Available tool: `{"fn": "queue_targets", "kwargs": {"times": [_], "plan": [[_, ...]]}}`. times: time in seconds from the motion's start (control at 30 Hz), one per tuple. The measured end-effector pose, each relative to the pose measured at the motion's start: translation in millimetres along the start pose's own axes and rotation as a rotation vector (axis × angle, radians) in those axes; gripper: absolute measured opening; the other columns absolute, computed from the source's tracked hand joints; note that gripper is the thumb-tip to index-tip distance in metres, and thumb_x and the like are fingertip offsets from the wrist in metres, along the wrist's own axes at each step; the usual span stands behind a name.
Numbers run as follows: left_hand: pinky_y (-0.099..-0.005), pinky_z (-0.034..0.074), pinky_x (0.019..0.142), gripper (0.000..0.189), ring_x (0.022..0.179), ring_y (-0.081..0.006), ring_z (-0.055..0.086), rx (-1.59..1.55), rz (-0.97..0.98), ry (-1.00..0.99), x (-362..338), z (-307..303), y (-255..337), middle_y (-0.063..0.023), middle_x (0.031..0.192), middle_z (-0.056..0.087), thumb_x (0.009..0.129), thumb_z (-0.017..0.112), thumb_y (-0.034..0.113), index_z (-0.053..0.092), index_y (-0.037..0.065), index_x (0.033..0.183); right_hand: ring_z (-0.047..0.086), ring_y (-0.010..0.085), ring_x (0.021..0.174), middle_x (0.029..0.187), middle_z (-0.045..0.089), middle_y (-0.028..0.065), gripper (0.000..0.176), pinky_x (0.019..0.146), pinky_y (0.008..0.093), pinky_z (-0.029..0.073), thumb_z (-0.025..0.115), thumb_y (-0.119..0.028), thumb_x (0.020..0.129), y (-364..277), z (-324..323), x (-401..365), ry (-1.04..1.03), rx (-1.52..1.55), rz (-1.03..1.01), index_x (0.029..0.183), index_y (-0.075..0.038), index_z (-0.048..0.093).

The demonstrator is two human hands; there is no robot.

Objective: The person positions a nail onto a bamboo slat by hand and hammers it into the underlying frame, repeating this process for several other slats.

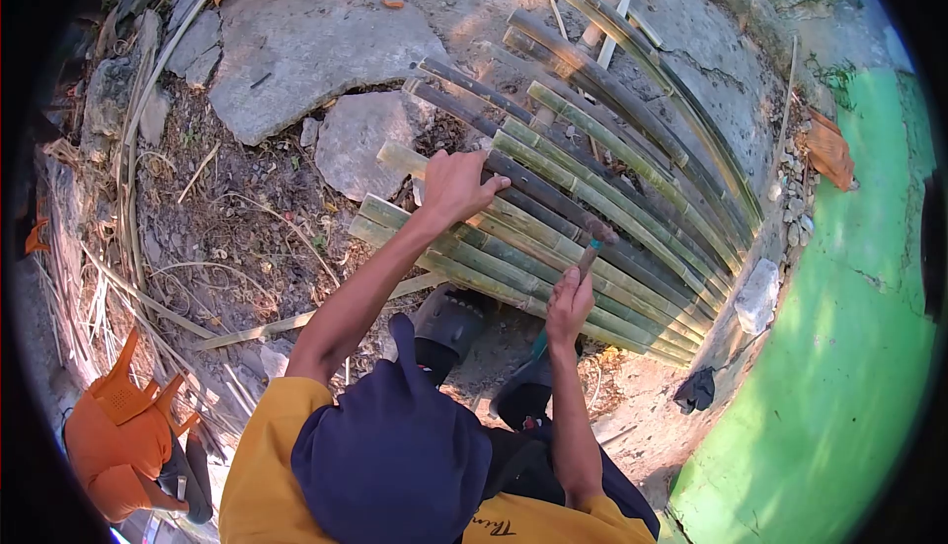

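Observation:
A row of split bamboo poles (pixel 632 184), some green and some dark, fans out in front of me over a crosswise pole. My left hand (pixel 456 187) is closed over a bamboo pole near its left end, thumb stretched along a dark pole. In my right hand (pixel 570 305) is a hammer (pixel 589 260) with a teal-banded handle. Its head overlaps the poles around mid-length in this view. Below the nearest green poles (pixel 474 272), my dark shoes show on the ground.
Broken concrete slabs (pixel 316 40) and dry debris cover the ground to the left. A green painted surface (pixel 820 347) runs down the right, with a pale stone (pixel 758 297) beside it. A person in orange (pixel 114 445) is at lower left, by an orange plastic chair (pixel 123 391).

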State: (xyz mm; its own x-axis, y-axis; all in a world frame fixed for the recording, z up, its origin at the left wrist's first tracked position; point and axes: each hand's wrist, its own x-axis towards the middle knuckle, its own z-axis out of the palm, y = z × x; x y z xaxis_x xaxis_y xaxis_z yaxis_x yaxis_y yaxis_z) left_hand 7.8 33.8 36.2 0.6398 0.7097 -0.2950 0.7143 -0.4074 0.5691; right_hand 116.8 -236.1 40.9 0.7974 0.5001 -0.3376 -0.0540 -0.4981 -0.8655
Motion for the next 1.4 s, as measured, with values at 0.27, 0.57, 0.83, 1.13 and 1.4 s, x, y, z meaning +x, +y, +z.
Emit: {"fn": "queue_targets", "kwargs": {"times": [0.27, 0.57, 0.83, 1.13, 1.4], "plan": [[-0.0481, 0.046, 0.075, 0.054, 0.078, -0.0378, 0.07, 0.051, 0.177, 0.105, 3.8, 36.3, -32.7, -0.0172, 0.078, 0.072, 0.099, 0.066, 0.05, 0.06, -0.001, 0.115, 0.055, 0.0254, 0.053, 0.065, 0.055, 0.0124, 0.03, 0.051, 0.0421, 0.039, 0.049, -0.028, 0.113, -33.4, 22.4, 10.8, -0.164, -0.289, -0.164, 0.11, -0.001, 0.062], [-0.0507, 0.044, 0.074, 0.03, 0.069, -0.0373, 0.067, 0.033, 0.168, 0.277, 3.8, 54.0, -34.3, -0.012, 0.073, 0.069, 0.11, 0.051, 0.035, 0.055, 0.006, 0.11, 0.061, 0.0511, 0.066, 0.072, 0.06, 0.0258, 0.021, 0.058, 0.0563, 0.04, 0.05, -0.022, 0.112, -53.5, 47.8, 21.3, -0.363, -0.537, -0.342, 0.117, -0.003, 0.057], [-0.0521, 0.046, 0.082, 0.035, 0.076, -0.0379, 0.071, 0.03, 0.213, 0.158, 8.5, 47.2, -50.5, -0.0145, 0.077, 0.073, 0.109, 0.052, 0.038, 0.057, 0.003, 0.109, 0.065, 0.0483, 0.07, 0.078, 0.064, 0.0276, 0.022, 0.061, 0.0534, 0.045, 0.049, -0.018, 0.112, -149.5, 52.3, 24.3, -0.332, -0.501, -0.43, 0.12, 0.001, 0.058], [-0.0522, 0.042, 0.097, 0.041, 0.074, -0.0376, 0.07, 0.159, 0.195, 0.257, 4.1, 45.6, -44.4, -0.0159, 0.074, 0.072, 0.108, 0.054, 0.044, 0.061, 0.006, 0.096, 0.063, 0.045, 0.065, 0.073, 0.063, 0.0235, 0.021, 0.059, 0.0512, 0.044, 0.047, -0.017, 0.112, -70.9, 56.3, 27.4, -0.37, -0.695, -0.476, 0.122, -0.001, 0.057], [-0.0506, 0.043, 0.089, 0.045, 0.067, -0.0379, 0.068, 0.191, 0.163, 0.181, 2.2, 43.4, -42.2, -0.0157, 0.067, 0.069, 0.108, 0.052, 0.049, 0.059, 0.007, 0.093, 0.064, 0.0452, 0.065, 0.074, 0.063, 0.0241, 0.019, 0.056, 0.0495, 0.044, 0.05, -0.015, 0.111, -136.3, 51.0, 14.0, -0.268, -0.418, -0.515, 0.12, -0.001, 0.056]]}}
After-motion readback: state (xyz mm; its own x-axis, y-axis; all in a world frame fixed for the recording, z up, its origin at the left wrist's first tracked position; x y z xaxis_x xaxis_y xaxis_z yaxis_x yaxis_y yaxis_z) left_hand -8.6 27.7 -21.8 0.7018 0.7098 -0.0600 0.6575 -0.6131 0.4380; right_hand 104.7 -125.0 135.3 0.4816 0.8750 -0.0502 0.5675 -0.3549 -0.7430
